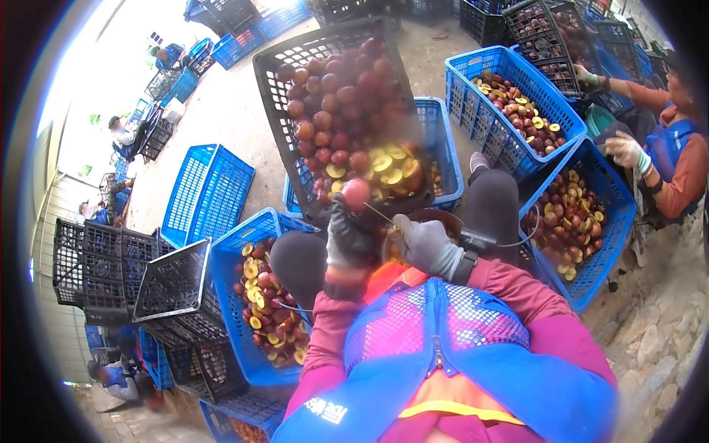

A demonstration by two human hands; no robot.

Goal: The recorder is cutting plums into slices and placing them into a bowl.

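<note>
Your right hand's grip [430,245] is closed on a thin blade [379,213]; your left hand's grip [348,238] holds a red plum [357,193] near the black crate [272,92] of plums [336,100], a blue crate [451,151] beneath.

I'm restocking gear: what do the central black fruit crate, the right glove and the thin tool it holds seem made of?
Black crate: probably matt moulded plastic, given its lattice. Right glove: matt grey, probably fabric; soft creases show. Thin tool: perhaps metal, slim and straight; finish unclear.
</note>
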